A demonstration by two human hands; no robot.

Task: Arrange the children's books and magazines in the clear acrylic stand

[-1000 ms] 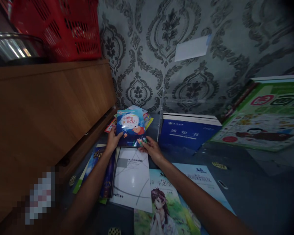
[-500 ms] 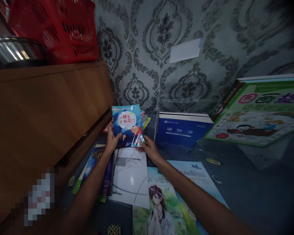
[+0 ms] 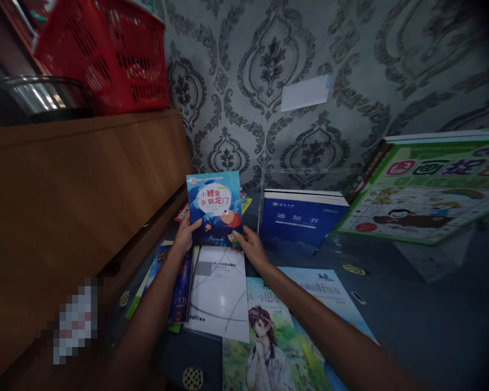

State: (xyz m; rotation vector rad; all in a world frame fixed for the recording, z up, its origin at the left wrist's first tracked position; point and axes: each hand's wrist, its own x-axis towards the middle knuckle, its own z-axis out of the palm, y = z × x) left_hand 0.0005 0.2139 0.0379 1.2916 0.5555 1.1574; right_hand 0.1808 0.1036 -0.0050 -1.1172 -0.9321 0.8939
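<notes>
A blue children's book (image 3: 214, 217) with orange fish on its cover is held up facing me, slightly tilted. My left hand (image 3: 185, 231) grips its left edge, thumb on the front. At its lower right corner, my right hand (image 3: 250, 244) pinches the cover with the thumb in front. Behind the book, bright-coloured books (image 3: 246, 202) peek out, mostly hidden. Below it lies a white booklet (image 3: 218, 298), beside a dark blue book (image 3: 179, 298) partly covered by my left forearm. Under my right forearm are a book with a drawn girl (image 3: 264, 347) and a pale blue book (image 3: 338, 298).
Blue booklets (image 3: 301, 220) stand in a clear holder, right of centre. A green picture book (image 3: 424, 190) leans at the right. To the left is a wooden cabinet (image 3: 85, 190) bearing a red basket (image 3: 134, 65) and a metal bowl (image 3: 44, 95). Patterned wall (image 3: 224, 81) rises behind.
The blue children's book is tilted up a little more towards me and shows more squarely. Both hands keep their hold. The view has shifted slightly, with the basket and cabinet appearing lower.
</notes>
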